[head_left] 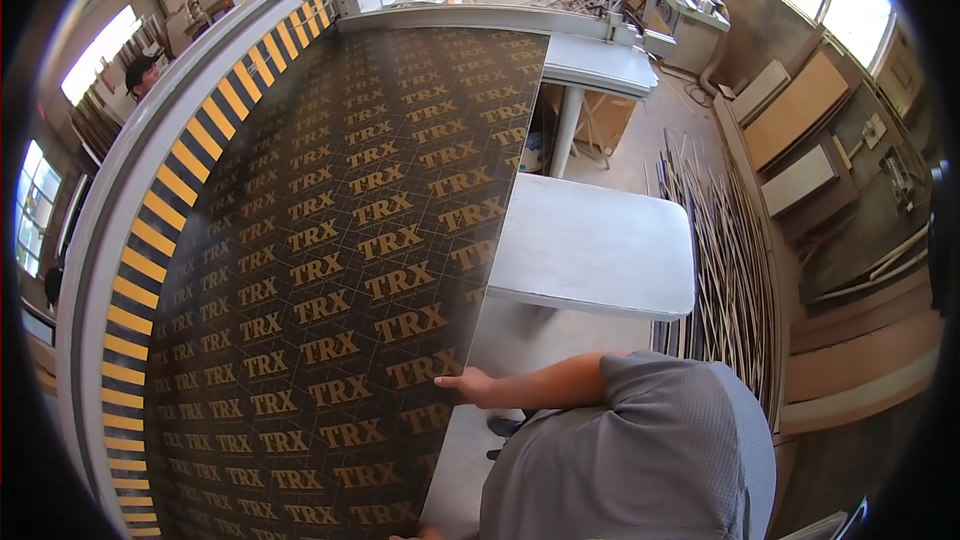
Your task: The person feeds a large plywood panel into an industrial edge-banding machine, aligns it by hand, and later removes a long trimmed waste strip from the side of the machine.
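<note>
A large dark brown film-faced sheet (340, 270) with rows of gold printing lies flat across a grey machine bed. My right hand (468, 386) grips its right edge, thumb pointing over the top face and the other fingers mostly hidden. Only a sliver of my left hand (428, 533) shows at the bottom, beside the same edge; its fingers are cut off by the frame. My right arm reaches across from the grey shirt at lower right.
A beam with yellow and black stripes (165, 225) borders the sheet's left side. Light grey support tables (595, 240) stand at its right. Long thin offcut strips (735, 280) lie on the floor. Boards (800, 110) lean by the right wall. Another person's capped head (143, 75) shows beyond the beam.
</note>
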`<act>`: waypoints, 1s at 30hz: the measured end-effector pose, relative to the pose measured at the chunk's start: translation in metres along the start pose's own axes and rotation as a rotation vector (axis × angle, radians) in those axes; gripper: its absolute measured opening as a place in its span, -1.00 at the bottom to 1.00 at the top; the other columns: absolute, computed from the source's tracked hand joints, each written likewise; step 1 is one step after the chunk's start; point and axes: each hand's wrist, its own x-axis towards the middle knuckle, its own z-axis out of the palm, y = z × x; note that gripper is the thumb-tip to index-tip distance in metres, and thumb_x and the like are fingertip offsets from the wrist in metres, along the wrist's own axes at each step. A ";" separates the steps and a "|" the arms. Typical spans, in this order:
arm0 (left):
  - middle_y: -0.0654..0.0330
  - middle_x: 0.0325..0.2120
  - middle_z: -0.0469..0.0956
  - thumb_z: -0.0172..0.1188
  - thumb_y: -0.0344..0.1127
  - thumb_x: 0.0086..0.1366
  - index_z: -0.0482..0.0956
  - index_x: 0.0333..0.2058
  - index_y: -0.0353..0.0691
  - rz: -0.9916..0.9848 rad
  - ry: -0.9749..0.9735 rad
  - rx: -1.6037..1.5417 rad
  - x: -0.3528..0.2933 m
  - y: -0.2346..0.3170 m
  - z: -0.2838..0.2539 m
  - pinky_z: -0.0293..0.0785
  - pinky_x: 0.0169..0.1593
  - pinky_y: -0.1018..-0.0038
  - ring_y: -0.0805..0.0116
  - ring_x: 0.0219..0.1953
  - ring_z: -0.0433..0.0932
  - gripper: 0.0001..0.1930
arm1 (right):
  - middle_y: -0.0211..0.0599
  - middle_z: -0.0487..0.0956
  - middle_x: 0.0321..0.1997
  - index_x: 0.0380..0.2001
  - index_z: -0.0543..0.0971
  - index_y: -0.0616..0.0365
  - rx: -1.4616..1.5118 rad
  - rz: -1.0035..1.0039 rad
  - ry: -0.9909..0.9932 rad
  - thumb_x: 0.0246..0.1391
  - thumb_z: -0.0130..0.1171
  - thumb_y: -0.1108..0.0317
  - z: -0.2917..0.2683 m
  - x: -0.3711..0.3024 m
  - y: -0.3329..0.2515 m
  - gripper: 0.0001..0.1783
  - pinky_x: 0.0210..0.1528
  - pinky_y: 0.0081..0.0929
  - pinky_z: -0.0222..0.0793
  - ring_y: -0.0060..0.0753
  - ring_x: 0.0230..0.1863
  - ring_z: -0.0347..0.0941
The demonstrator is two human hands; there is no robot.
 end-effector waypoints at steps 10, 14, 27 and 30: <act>-0.05 0.28 0.37 -0.02 0.06 0.56 0.24 0.37 -0.35 0.033 -0.013 0.032 0.039 0.030 -0.034 0.26 0.41 0.25 0.18 0.35 0.32 -0.35 | -0.09 0.62 0.10 0.21 0.51 0.26 -0.132 -0.165 0.050 0.26 0.36 0.05 -0.005 0.000 0.013 -0.38 0.10 -0.19 0.59 -0.10 0.04 0.62; -0.05 0.25 0.40 0.00 0.08 0.55 0.26 0.36 -0.35 0.056 0.010 0.013 0.043 0.034 -0.049 0.28 0.39 0.25 0.17 0.33 0.35 -0.34 | -0.12 0.65 0.01 0.13 0.55 0.33 -0.187 -0.207 0.079 0.25 0.36 0.05 -0.002 -0.009 0.010 -0.40 0.05 -0.25 0.57 -0.16 -0.02 0.62; -0.06 0.18 0.49 0.05 0.13 0.53 0.30 0.33 -0.34 0.120 0.091 -0.047 0.028 0.039 -0.072 0.35 0.34 0.27 0.14 0.27 0.44 -0.32 | -0.13 0.66 -0.05 0.10 0.58 0.34 -0.110 -0.277 0.013 0.19 0.43 0.10 -0.002 -0.014 0.010 -0.41 -0.02 -0.26 0.53 -0.21 -0.06 0.60; -0.06 0.17 0.51 0.07 0.15 0.52 0.31 0.33 -0.34 0.115 0.089 -0.057 0.037 0.039 -0.081 0.36 0.33 0.27 0.14 0.25 0.46 -0.31 | -0.09 0.64 -0.01 0.12 0.57 0.32 -0.171 -0.279 0.011 0.17 0.42 -0.01 -0.004 -0.024 0.009 -0.34 0.01 -0.21 0.52 -0.17 -0.02 0.58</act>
